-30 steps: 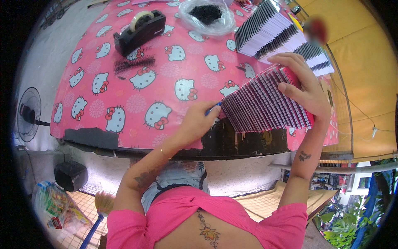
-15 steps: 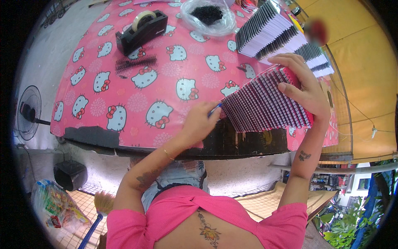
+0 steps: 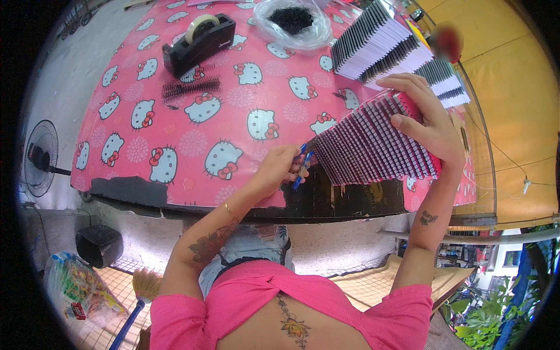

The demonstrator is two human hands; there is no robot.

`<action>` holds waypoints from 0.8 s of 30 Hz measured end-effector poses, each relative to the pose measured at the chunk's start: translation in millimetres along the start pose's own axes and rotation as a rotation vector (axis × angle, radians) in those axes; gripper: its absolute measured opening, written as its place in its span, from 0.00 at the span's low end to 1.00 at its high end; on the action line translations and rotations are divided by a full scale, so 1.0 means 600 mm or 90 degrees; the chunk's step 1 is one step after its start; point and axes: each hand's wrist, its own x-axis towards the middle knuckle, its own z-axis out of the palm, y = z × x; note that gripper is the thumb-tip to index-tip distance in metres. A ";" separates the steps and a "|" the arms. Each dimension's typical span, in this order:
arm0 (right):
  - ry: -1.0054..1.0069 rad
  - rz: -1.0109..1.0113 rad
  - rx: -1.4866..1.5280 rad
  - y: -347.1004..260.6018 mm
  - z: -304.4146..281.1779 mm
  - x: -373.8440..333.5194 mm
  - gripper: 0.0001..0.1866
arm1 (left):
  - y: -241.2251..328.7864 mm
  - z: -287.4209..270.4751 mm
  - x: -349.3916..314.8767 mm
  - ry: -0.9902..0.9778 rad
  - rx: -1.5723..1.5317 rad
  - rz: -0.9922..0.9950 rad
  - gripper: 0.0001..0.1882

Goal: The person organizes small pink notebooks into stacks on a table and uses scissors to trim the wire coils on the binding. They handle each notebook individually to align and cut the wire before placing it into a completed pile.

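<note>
My right hand (image 3: 429, 119) is closed over the far right end of a stack of coil-bound notebooks (image 3: 373, 143) with pink covers, thumb on the bound face and fingers over the top. The dark coils run in close rows, and the stack leans at the table's near edge. Beside its left corner, my left hand (image 3: 284, 167) grips a small blue-handled tool that looks like pliers (image 3: 303, 169), its two handles spread apart. The tool's jaws are too small to make out against the coils.
A pink patterned cloth (image 3: 192, 140) covers the table. On it are a black tape dispenser (image 3: 201, 44), loose black coils (image 3: 191, 87) and a plastic bag of black coils (image 3: 293, 23). More bound stacks (image 3: 373, 44) stand at the far right. A fan (image 3: 41, 157) is at left.
My left hand has shifted slightly and turned, and the tool's two blue handles now show spread apart, where only one was seen before. My right hand and the stack have hardly moved.
</note>
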 end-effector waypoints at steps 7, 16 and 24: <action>-0.008 0.000 -0.007 0.004 0.001 0.002 0.27 | -0.006 0.001 0.003 0.089 0.544 0.373 0.16; -0.003 -0.005 -0.003 0.003 -0.001 0.000 0.27 | 0.010 0.004 -0.002 0.050 0.056 -0.025 0.16; -0.002 -0.002 -0.003 0.005 0.003 0.000 0.27 | 0.011 -0.014 0.012 0.023 0.398 0.078 0.15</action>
